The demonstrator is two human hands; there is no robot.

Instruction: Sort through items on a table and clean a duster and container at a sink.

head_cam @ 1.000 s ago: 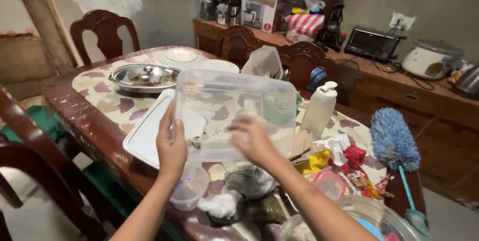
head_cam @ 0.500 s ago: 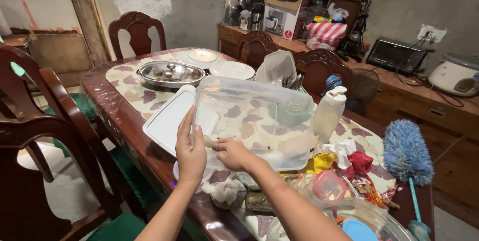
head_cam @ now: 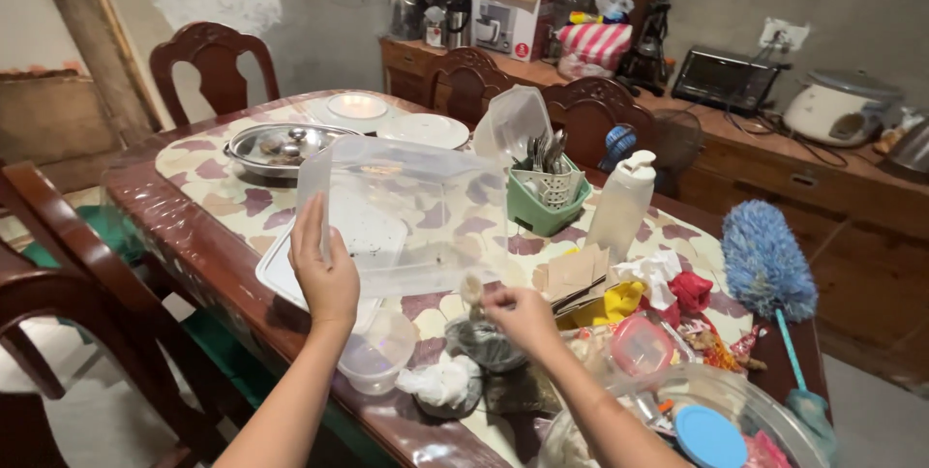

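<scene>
2 hands up: my left hand (head_cam: 326,274) grips the clear plastic container (head_cam: 406,216) by its near-left edge, tilted above the table (head_cam: 194,236); my right hand (head_cam: 518,311), just beside its lower right corner, pinches a small pale scrap (head_cam: 472,288)

You are working with both arms bare from the wrist up, no sleeves showing anywhere in view. Your left hand (head_cam: 327,274) and right hand (head_cam: 523,315) are wearing no gloves, rings, watch or bracelet. Your fingernails are looking short and unpainted.
</scene>
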